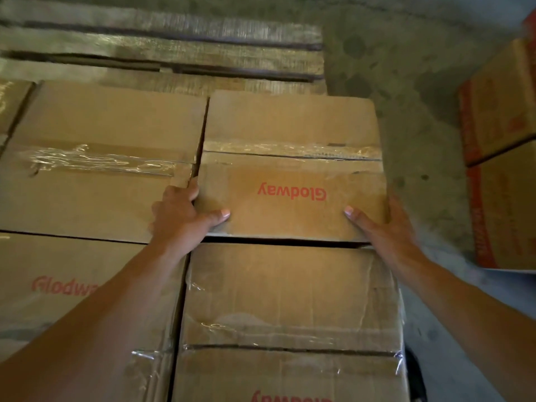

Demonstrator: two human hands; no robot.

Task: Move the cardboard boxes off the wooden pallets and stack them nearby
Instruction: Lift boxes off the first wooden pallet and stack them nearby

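Left hand point(182, 216) at 9 o'clock and right hand point(385, 224) at 3 grip the box point(290, 169), fingers apparently curled down its sides.

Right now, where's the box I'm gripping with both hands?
Right of centre in the head view, the Glodway box is gripped between the left hand and right hand, a neighbouring box on its left and bare pallet slats beyond.

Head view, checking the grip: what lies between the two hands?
Only the Glodway box: the left hand grips its left edge, the right hand its right edge, in the head view.
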